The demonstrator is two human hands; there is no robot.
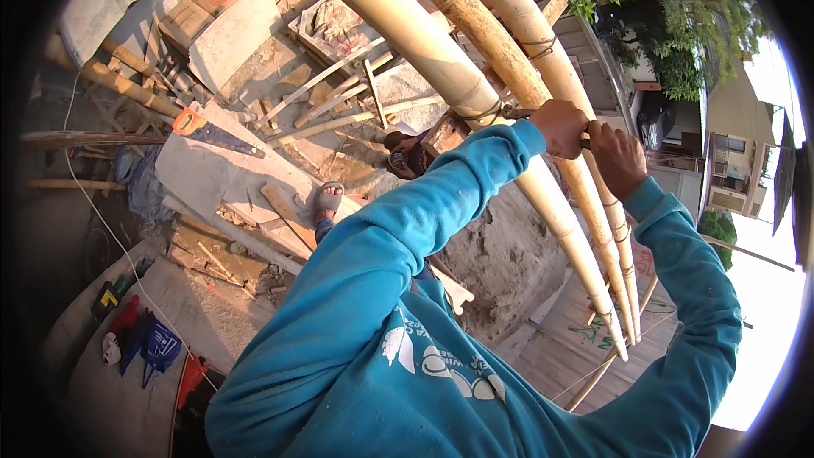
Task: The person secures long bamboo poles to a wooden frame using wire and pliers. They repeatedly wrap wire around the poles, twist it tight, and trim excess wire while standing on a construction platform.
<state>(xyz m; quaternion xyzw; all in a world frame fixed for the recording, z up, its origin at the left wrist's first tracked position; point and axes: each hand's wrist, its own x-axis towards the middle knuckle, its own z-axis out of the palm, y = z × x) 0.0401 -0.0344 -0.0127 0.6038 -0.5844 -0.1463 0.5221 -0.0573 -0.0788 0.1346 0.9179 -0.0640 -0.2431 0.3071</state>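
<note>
Both hands, left hand [561, 127] & right hand [617, 157], clamped on bamboo poles [475, 42] running upper-left to lower-right.

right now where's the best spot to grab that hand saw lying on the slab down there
Take the hand saw by its orange handle, coming from the upper-left end. The dark blade tapers away to the right and lies flat on the pale slab, so the handle is the only thick, safe part to close a hand around.

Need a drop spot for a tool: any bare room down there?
Bare: grey slab beside the saw; concrete below the blue bag. Crowded: scrap wood under the bamboo poles; both hands fill the pole gap.
</note>
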